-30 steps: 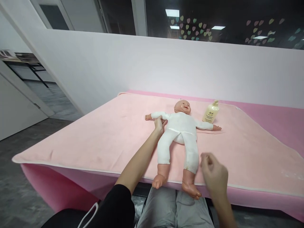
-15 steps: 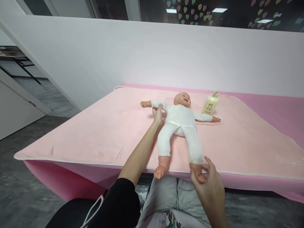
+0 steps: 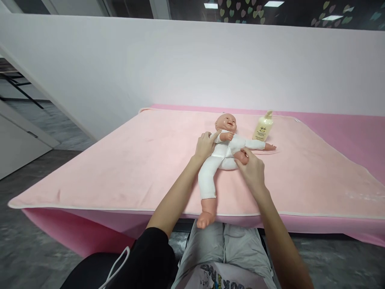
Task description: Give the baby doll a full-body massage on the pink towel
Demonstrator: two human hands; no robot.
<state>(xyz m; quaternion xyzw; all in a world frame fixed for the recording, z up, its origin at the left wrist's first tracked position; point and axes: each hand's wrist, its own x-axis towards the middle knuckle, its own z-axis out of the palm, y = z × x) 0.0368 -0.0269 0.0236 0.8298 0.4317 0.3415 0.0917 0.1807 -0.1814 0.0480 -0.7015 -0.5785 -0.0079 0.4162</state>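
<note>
A baby doll (image 3: 207, 172) in a white suit lies on its back on a pink blanket (image 3: 156, 160), head toward the wall. My left hand (image 3: 206, 144) is closed around the doll's arm on the left, which lies folded across its chest. With my right hand (image 3: 252, 166) I grip the doll's foot (image 3: 241, 157) on the right, its leg bent up over the belly. The doll's other leg is stretched straight, its foot (image 3: 205, 219) over the table's front edge. Its arm on the right reaches out sideways along the blanket.
A pale yellow pump bottle (image 3: 263, 127) stands on the blanket beyond the doll's outstretched arm. A white wall (image 3: 186, 64) rises behind the table. Beneath the blanket, a pink cover (image 3: 345, 132) shows at the right and hangs over the front edge.
My right hand has lifted the doll's foot from the front edge up to its belly, bending the leg. My left hand has folded the doll's outstretched arm across its chest.
</note>
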